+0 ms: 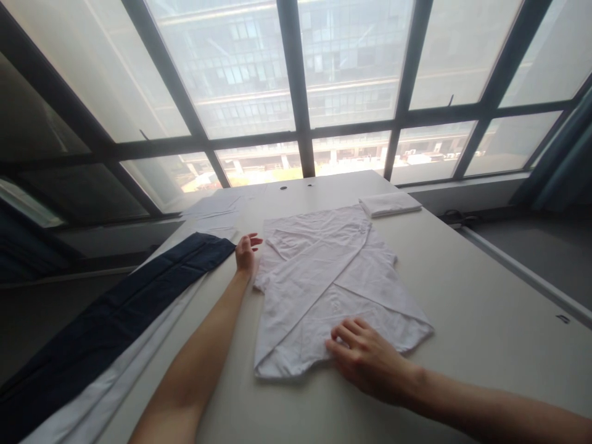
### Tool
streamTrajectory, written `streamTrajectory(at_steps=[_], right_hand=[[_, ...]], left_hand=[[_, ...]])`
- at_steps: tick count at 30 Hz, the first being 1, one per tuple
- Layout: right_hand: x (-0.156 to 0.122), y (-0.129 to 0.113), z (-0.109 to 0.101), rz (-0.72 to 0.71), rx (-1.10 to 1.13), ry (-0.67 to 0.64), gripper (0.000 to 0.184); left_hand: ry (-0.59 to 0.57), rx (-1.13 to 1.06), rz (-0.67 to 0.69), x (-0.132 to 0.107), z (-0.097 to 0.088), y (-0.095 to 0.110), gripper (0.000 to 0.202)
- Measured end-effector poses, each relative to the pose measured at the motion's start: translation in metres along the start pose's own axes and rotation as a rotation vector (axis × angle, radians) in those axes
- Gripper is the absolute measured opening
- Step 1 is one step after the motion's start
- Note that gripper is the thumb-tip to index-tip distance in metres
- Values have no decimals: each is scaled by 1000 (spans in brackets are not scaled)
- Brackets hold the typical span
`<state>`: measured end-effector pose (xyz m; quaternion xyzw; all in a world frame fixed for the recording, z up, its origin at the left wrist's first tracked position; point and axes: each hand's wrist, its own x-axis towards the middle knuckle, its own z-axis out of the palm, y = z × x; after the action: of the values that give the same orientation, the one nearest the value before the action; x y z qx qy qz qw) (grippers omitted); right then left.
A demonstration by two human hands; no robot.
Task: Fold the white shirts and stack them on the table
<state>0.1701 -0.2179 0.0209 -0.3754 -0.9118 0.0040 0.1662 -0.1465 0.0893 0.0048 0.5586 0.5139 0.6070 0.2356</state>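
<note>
A white shirt (314,277) lies on the white table in front of me, its sleeves folded crosswise over the body. My left hand (246,251) is beside the shirt's far left edge, fingers apart and holding nothing. At the near edge, my right hand (365,357) rests on the shirt with curled fingers, thumb and forefinger close together on the cloth. The exact grip is partly hidden under the fingers. Close to my left wrist is the end of a folded dark navy garment (139,302).
White cloth (120,382) lies under the navy garment along the left side. A folded white cloth (391,203) sits at the table's far right. Pale sheets (213,206) lie at the far left. The table (472,320) ends near large windows (351,55).
</note>
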Motion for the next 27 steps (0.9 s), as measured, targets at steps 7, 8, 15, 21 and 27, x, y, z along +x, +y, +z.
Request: streamTrajectory(at_steps=[7,8,15,21,27], right_hand=[[6,-19,11,53,-247,45,5],[2,-19,11,57,-274,63,5],[-48,-12,-1,194,-233,153,14],[-123,25,-27,434,-165,184,32],[-175,75,-35,791,-244,258,36]], left_hand=[[-22,-8,11,3,-1,-5,48],[-25,-9,13,3,-1,-6,48],[-36,63,77,2,1,1,41],[-157,222,233,5,13,21,32],[-601,411,465,13,58,29,34]])
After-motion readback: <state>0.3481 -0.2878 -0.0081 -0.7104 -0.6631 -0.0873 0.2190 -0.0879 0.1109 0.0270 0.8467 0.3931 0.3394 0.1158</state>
